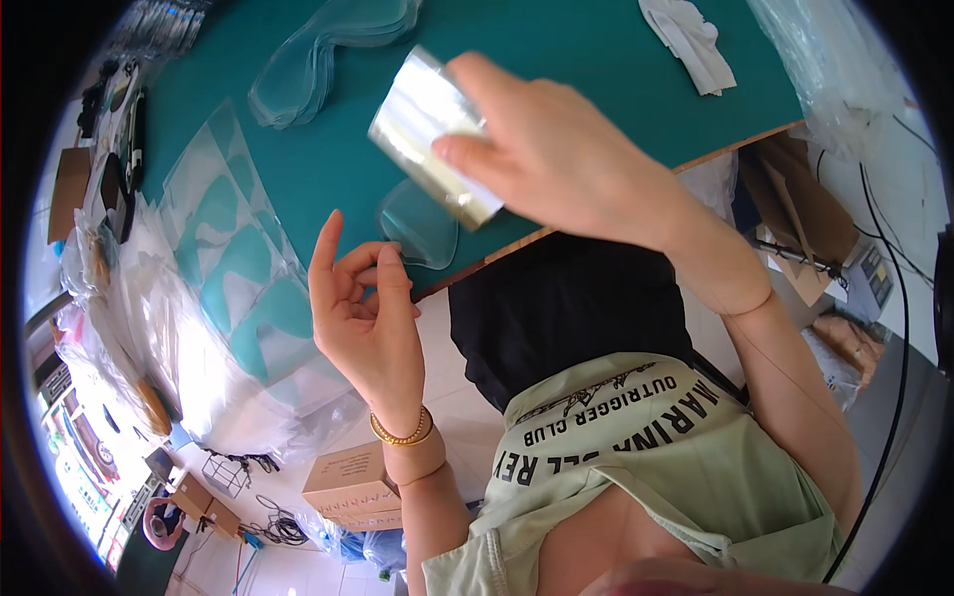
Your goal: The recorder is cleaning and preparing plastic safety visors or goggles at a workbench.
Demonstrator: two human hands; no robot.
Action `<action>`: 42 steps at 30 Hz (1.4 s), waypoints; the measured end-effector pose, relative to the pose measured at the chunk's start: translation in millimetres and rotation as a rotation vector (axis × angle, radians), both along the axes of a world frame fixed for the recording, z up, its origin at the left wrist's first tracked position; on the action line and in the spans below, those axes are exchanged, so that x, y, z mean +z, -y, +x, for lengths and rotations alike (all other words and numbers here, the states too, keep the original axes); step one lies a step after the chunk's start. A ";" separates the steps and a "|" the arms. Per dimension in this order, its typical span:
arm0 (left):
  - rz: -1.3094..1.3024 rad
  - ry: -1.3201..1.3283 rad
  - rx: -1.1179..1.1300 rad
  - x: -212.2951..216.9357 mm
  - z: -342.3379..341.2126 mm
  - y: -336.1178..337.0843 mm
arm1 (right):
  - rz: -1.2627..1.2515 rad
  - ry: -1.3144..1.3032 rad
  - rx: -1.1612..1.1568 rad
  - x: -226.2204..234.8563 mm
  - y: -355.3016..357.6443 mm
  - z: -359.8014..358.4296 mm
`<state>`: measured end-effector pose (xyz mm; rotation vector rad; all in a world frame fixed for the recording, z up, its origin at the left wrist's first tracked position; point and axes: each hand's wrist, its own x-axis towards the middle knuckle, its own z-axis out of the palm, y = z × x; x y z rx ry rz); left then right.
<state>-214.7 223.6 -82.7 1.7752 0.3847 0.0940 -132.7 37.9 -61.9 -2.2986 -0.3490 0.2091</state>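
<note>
Resting in the right hand's (pixel 556 149) grip: a clear film sheet (pixel 432 124).

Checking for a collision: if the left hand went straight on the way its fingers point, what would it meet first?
Probably the clear lens at the table edge, just past the left hand; height is hard to judge.

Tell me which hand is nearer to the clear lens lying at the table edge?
Left. The left hand is raised just beside the clear lens, fingers almost touching its edge. The right hand is above it, holding a shiny film piece.
</note>
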 end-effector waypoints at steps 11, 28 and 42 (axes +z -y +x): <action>0.164 0.055 -0.041 6.8 -6.0 -9.4 | 0.011 -0.011 0.197 0.8 -40.6 -26.8; 0.925 0.211 -0.689 26.7 60.3 13.3 | -0.574 0.180 -0.020 19.5 145.5 150.0; 1.037 0.278 -0.461 35.4 202.6 -30.7 | -0.599 0.503 -0.042 80.2 105.8 102.1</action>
